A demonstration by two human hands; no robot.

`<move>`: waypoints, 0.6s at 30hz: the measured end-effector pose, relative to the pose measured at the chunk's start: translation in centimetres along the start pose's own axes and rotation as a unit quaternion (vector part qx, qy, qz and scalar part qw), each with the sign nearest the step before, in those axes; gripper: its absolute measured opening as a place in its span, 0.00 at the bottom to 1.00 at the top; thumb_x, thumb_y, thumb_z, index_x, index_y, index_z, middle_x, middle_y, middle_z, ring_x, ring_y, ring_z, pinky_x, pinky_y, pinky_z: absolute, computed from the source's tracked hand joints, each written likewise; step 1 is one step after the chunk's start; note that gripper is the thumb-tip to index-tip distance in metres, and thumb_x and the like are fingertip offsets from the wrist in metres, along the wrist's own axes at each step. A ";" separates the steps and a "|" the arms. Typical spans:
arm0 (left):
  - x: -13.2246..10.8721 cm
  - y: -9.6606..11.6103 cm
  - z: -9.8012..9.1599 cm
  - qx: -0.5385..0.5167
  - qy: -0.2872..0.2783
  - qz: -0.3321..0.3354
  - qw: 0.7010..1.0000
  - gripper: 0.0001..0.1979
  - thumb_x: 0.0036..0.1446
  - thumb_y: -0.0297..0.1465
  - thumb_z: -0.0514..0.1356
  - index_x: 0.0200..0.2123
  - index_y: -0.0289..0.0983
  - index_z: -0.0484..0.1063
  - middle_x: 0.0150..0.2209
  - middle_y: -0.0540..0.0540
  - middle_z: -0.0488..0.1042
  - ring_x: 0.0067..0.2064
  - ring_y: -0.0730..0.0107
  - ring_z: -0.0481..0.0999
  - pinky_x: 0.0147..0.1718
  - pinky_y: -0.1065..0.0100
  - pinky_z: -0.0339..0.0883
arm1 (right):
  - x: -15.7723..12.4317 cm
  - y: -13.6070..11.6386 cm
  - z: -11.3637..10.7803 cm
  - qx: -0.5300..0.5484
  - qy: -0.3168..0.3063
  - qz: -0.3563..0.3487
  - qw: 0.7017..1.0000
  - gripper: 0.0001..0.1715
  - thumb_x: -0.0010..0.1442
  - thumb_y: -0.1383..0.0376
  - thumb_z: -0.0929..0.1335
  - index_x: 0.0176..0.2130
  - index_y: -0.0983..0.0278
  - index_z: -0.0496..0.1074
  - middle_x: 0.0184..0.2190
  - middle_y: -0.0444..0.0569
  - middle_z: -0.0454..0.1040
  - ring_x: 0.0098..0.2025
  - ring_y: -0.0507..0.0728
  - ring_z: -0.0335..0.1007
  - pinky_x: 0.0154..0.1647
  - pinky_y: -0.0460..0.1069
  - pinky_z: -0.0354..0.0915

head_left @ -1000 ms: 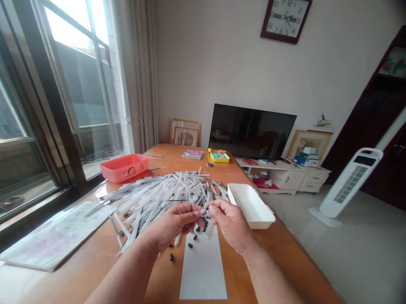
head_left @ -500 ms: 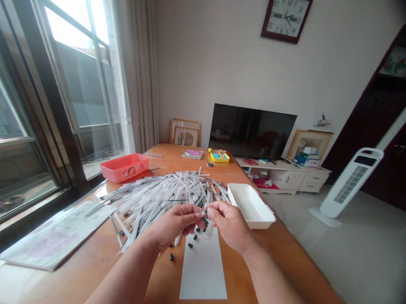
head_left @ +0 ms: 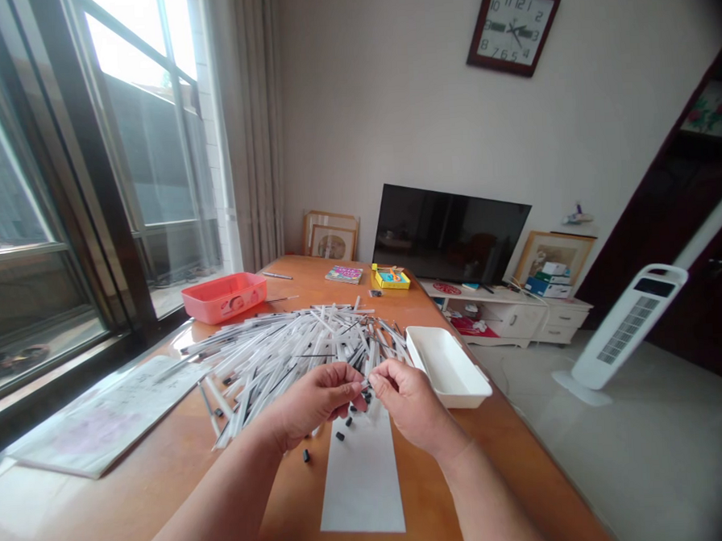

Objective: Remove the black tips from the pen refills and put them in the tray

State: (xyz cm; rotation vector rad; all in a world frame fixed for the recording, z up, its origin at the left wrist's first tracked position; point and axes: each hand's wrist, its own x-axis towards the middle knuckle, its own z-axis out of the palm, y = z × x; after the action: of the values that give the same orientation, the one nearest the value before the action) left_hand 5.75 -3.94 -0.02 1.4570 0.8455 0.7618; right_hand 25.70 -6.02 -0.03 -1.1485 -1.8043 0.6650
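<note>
Head view: probably pen (head_left: 364, 382) between hands (head_left: 316, 400)

A heap of white plastic tubes (head_left: 293, 356) tipped with black is forming a crisscrossed pattern, while small black caps (head_left: 340, 436) are dotting a white paper strip (head_left: 361, 484) on an orange-brown wooden table (head_left: 164, 442). A coral-red plastic tray (head_left: 224, 299) and a white plastic tray (head_left: 447, 367) are standing out against the wood. Beige curtains (head_left: 250, 123) are hanging in soft vertical folds, and a dark red-framed wall clock (head_left: 513, 25) is showing a white face with dark numerals.
</note>
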 end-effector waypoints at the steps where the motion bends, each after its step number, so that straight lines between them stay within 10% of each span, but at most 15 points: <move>1: 0.0 0.0 0.0 0.002 0.000 -0.002 1.000 0.14 0.58 0.41 0.63 0.39 0.36 0.73 0.34 0.45 0.79 0.28 0.74 0.66 0.27 0.72 0.54 | 0.0 0.0 0.0 -0.015 0.002 -0.008 1.000 0.13 0.67 0.58 0.64 0.32 0.61 0.70 0.25 0.42 0.66 0.29 0.53 0.60 0.30 0.47 0.56; 9: -0.3 0.7 0.8 0.005 -0.019 -0.012 1.000 0.14 0.56 0.40 0.65 0.37 0.36 0.73 0.33 0.46 0.79 0.29 0.75 0.66 0.26 0.73 0.54 | 0.2 0.8 0.3 -0.110 -0.013 -0.002 0.994 0.22 0.68 0.55 0.62 0.25 0.61 0.57 0.21 0.40 0.60 0.26 0.52 0.54 0.27 0.47 0.50; 18: -0.1 0.4 0.6 -0.005 -0.010 0.000 1.000 0.14 0.59 0.41 0.64 0.38 0.35 0.72 0.33 0.46 0.79 0.29 0.76 0.66 0.28 0.72 0.56 | 0.2 0.3 -0.3 -0.018 -0.008 0.015 1.000 0.24 0.71 0.51 0.58 0.29 0.61 0.65 0.24 0.42 0.65 0.29 0.53 0.61 0.31 0.47 0.55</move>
State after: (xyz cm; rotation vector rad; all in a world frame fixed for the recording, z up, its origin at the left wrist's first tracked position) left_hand 6.25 -4.40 0.37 1.4527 0.8250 0.7498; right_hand 26.02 -5.71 -0.04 -1.1989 -1.8227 0.6635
